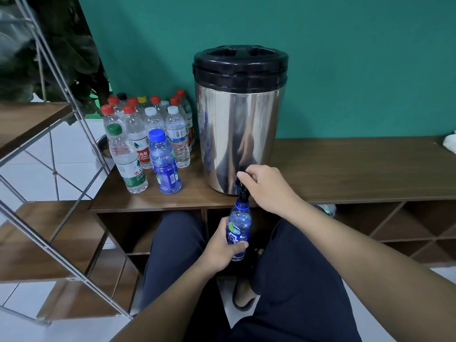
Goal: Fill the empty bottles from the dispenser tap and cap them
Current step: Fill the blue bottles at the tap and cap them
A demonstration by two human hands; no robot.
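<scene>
A steel dispenser (240,124) with a black lid stands on the wooden bench (357,169). Its black tap (241,188) juts over the bench's front edge. My right hand (265,186) pinches the tap lever with curled fingers. My left hand (223,245) grips an uncapped blue bottle (238,228) upright, its mouth right under the tap spout. To the left of the dispenser stand several capped bottles (148,129), among them a blue one (164,166) and a green-capped one (125,159) at the front.
A metal-framed wooden shelf (49,218) rises at the left. Open cubbies (394,225) lie under the bench. My knees in dark trousers sit close to the bench, and a sandalled foot rests on the tiled floor. A white cloth (450,144) lies at the bench's far right.
</scene>
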